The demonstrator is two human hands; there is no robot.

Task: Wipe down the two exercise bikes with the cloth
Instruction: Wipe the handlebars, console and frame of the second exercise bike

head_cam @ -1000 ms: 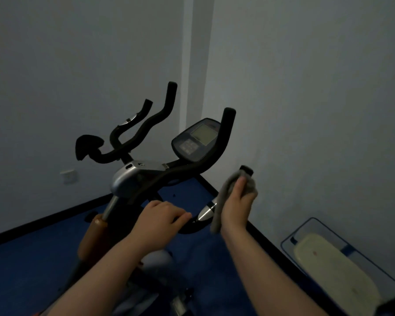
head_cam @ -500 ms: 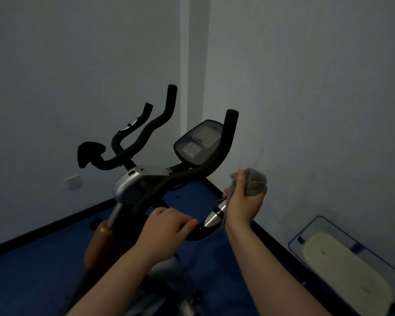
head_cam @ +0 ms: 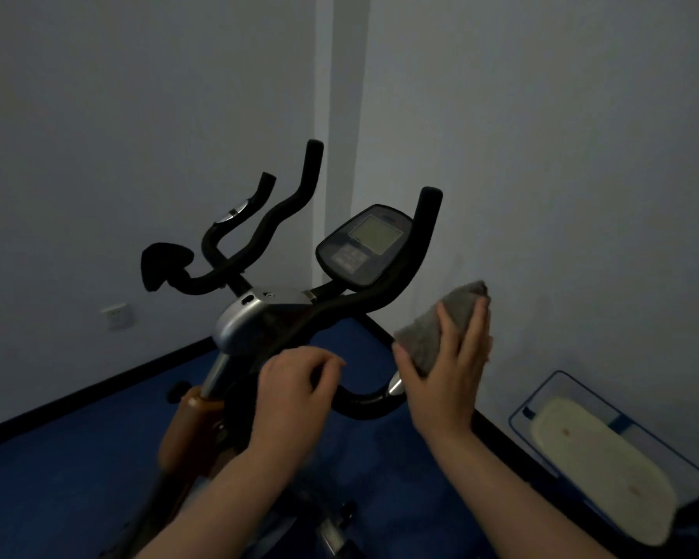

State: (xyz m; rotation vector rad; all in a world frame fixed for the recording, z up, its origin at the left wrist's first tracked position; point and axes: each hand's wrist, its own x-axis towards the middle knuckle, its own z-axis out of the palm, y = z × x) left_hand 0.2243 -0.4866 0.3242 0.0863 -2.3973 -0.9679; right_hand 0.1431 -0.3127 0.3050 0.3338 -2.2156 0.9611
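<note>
Head view
Near bike (head_cam: 259, 316): stands in the room corner on the blue floor (head_cam: 57, 457); black handlebars, a console (head_cam: 364, 244) between them.
Second bike (head_cam: 235, 219): only its handlebars show, behind the first.
Left hand (head_cam: 295, 393): fingers curled over the near handlebar's lower bend.
Right hand (head_cam: 448, 377): fingers and thumb grip the grey cloth (head_cam: 440, 324), held up just right of the handlebar, apart from it.
Lower right: a pale tub (head_cam: 594, 466) against the wall.

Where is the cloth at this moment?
In the head view the grey cloth is held up in the right hand, right of centre, just right of the bike's handlebar and below its console.
</note>
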